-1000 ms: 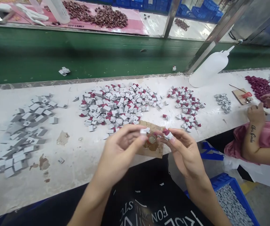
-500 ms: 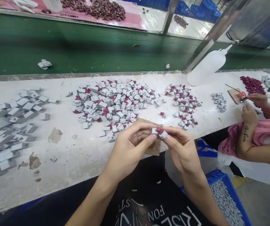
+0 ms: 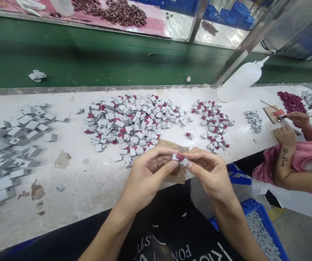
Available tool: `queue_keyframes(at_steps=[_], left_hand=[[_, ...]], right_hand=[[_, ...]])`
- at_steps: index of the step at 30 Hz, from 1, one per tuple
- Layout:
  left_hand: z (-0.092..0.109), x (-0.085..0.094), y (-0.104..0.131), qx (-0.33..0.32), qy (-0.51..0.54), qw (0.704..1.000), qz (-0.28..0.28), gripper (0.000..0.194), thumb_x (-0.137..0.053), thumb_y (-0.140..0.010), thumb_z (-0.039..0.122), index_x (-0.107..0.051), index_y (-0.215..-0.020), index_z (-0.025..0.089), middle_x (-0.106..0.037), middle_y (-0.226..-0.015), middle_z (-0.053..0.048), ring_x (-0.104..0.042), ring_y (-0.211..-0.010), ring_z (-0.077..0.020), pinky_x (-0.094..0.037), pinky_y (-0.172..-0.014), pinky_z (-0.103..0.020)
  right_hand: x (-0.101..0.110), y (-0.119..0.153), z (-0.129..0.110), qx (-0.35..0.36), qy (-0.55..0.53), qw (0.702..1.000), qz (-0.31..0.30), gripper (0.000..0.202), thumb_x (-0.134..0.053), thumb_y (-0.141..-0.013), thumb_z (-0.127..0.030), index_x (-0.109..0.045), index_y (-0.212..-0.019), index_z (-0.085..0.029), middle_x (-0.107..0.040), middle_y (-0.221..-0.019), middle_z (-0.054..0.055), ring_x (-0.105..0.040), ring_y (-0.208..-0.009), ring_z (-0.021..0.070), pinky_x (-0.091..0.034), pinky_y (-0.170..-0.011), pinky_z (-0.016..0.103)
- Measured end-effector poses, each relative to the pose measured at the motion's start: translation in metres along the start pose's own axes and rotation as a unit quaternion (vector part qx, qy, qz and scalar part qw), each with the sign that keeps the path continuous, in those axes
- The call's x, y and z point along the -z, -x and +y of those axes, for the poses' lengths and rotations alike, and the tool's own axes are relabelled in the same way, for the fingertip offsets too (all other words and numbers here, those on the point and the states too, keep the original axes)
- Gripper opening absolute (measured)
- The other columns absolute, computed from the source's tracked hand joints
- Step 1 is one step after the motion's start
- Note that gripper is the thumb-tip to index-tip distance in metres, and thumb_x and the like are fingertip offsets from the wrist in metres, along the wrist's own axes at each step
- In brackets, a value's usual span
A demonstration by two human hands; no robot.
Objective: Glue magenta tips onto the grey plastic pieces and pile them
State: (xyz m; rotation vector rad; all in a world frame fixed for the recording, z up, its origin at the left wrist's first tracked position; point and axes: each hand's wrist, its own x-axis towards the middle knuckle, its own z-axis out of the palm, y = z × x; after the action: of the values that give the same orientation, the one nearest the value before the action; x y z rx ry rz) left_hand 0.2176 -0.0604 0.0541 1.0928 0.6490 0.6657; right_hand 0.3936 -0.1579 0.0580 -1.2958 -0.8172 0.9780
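- Two hands meet at the near edge of the white bench point(image 3: 96, 188): left hand point(image 3: 145, 177) and right hand point(image 3: 213, 175), fingertips together, both pinched on one small grey and red part point(image 3: 180, 158).
- Grey and red part: held just above the bench edge, over the brown card; grey body towards the left hand, red piece towards the right hand.
- Brown card point(image 3: 181, 173): flat on the bench, directly under the hands, mostly hidden by them.
- Large heap of grey and red parts point(image 3: 131, 121): beyond the card, slightly to its left.
- Smaller heap of the same parts point(image 3: 213, 121): beyond the card, to its right.
- Plain grey pieces point(image 3: 11, 152): a spread heap far left of the card.
- Brown stains point(image 3: 62, 159): on the bench left of the card, between it and the grey pieces.
- Squeeze bottle point(image 3: 240, 80): white, lying tilted at the far bench edge, well right of the card.
- Green belt point(image 3: 104, 58): runs behind the bench, beyond the card, with a few stray pieces on it.
- Blue crate point(image 3: 265, 232): below the bench, right of the card, holding small grey bits.
- Another person's hands point(image 3: 292, 127): far right of the card, on the bench, by a pile of red pieces point(image 3: 292, 102); pink sleeve below them.
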Motion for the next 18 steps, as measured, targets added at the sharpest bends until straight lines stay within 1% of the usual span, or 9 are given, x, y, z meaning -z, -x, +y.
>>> queue_keyframes(at_steps=[3,7,9,11,13,14,16,17,18], left_hand=[[-0.002,0.002,0.001,-0.002,-0.028,0.999,-0.016,0.011,-0.089,-0.102,0.032,-0.090,-0.113,0.029,-0.087,-0.110,-0.005,-0.086,-0.104,-0.0230,-0.073,-0.090,-0.031],[-0.001,0.009,0.000,-0.005,-0.074,0.996,-0.040,0.012,-0.086,-0.104,0.035,-0.089,-0.113,0.028,-0.086,-0.113,-0.008,-0.084,-0.107,-0.0254,-0.072,-0.091,-0.034],[0.003,0.012,-0.003,-0.003,-0.081,0.996,-0.042,0.014,-0.084,-0.105,0.037,-0.088,-0.116,0.028,-0.085,-0.114,-0.007,-0.084,-0.106,-0.0250,-0.072,-0.092,-0.034],[0.010,0.016,-0.009,-0.007,-0.105,0.994,-0.030,0.018,-0.083,-0.106,0.039,-0.086,-0.121,0.029,-0.085,-0.113,-0.006,-0.084,-0.104,-0.0245,-0.072,-0.091,-0.035],[0.020,0.022,-0.023,-0.022,-0.165,0.986,-0.007,0.022,-0.082,-0.105,0.041,-0.085,-0.123,0.029,-0.085,-0.111,-0.006,-0.082,-0.101,-0.0249,-0.071,-0.088,-0.035],[0.026,0.026,-0.034,-0.033,-0.208,0.978,0.011,0.022,-0.082,-0.103,0.041,-0.085,-0.122,0.029,-0.085,-0.110,-0.007,-0.082,-0.100,-0.0256,-0.070,-0.087,-0.036],[0.039,0.038,-0.066,-0.065,-0.297,0.950,0.063,0.018,-0.082,-0.100,0.035,-0.085,-0.114,0.026,-0.085,-0.109,-0.008,-0.080,-0.099,-0.0272,-0.069,-0.085,-0.039],[0.045,0.046,-0.086,-0.083,-0.334,0.934,0.095,0.014,-0.083,-0.097,0.031,-0.085,-0.110,0.025,-0.086,-0.110,-0.009,-0.079,-0.099,-0.0276,-0.068,-0.086,-0.040],[0.052,0.054,-0.108,-0.096,-0.364,0.918,0.129,0.012,-0.083,-0.095,0.026,-0.084,-0.106,0.024,-0.086,-0.109,-0.009,-0.079,-0.099,-0.0275,-0.067,-0.088,-0.040]], right_hand=[[0.002,0.000,-0.003,-0.003,0.015,1.000,-0.013,0.012,-0.094,-0.096,-0.026,-0.096,-0.106,-0.034,-0.088,-0.099,0.004,-0.086,-0.093,0.0213,-0.073,-0.085,0.033],[0.002,-0.002,-0.004,-0.014,0.024,0.999,-0.025,0.010,-0.095,-0.095,-0.028,-0.096,-0.104,-0.032,-0.089,-0.101,0.005,-0.086,-0.097,0.0218,-0.072,-0.088,0.033],[0.000,-0.007,-0.005,-0.024,0.021,0.999,-0.032,0.009,-0.096,-0.095,-0.030,-0.096,-0.104,-0.033,-0.090,-0.103,0.004,-0.086,-0.097,0.0224,-0.072,-0.085,0.033],[-0.001,-0.019,-0.006,-0.034,0.021,0.998,-0.054,0.009,-0.095,-0.096,-0.034,-0.096,-0.105,-0.033,-0.091,-0.106,0.004,-0.087,-0.097,0.0237,-0.073,-0.084,0.035],[-0.002,-0.043,-0.007,-0.034,0.057,0.995,-0.071,0.020,-0.094,-0.097,-0.041,-0.094,-0.115,-0.033,-0.091,-0.109,0.005,-0.088,-0.098,0.0252,-0.075,-0.086,0.040],[-0.002,-0.060,-0.008,-0.030,0.104,0.992,-0.062,0.027,-0.092,-0.099,-0.044,-0.092,-0.124,-0.032,-0.091,-0.110,0.005,-0.087,-0.097,0.0253,-0.075,-0.087,0.041],[0.000,-0.108,-0.009,-0.020,0.236,0.972,-0.001,0.039,-0.083,-0.105,-0.043,-0.086,-0.141,-0.027,-0.090,-0.118,0.008,-0.086,-0.097,0.0251,-0.074,-0.090,0.044],[0.001,-0.136,-0.009,-0.017,0.306,0.951,0.043,0.041,-0.077,-0.108,-0.038,-0.082,-0.147,-0.024,-0.088,-0.123,0.009,-0.085,-0.098,0.0249,-0.073,-0.093,0.045],[0.002,-0.166,-0.009,-0.016,0.352,0.932,0.080,0.041,-0.073,-0.110,-0.030,-0.081,-0.148,-0.019,-0.087,-0.130,0.012,-0.084,-0.101,0.0254,-0.071,-0.098,0.045]])
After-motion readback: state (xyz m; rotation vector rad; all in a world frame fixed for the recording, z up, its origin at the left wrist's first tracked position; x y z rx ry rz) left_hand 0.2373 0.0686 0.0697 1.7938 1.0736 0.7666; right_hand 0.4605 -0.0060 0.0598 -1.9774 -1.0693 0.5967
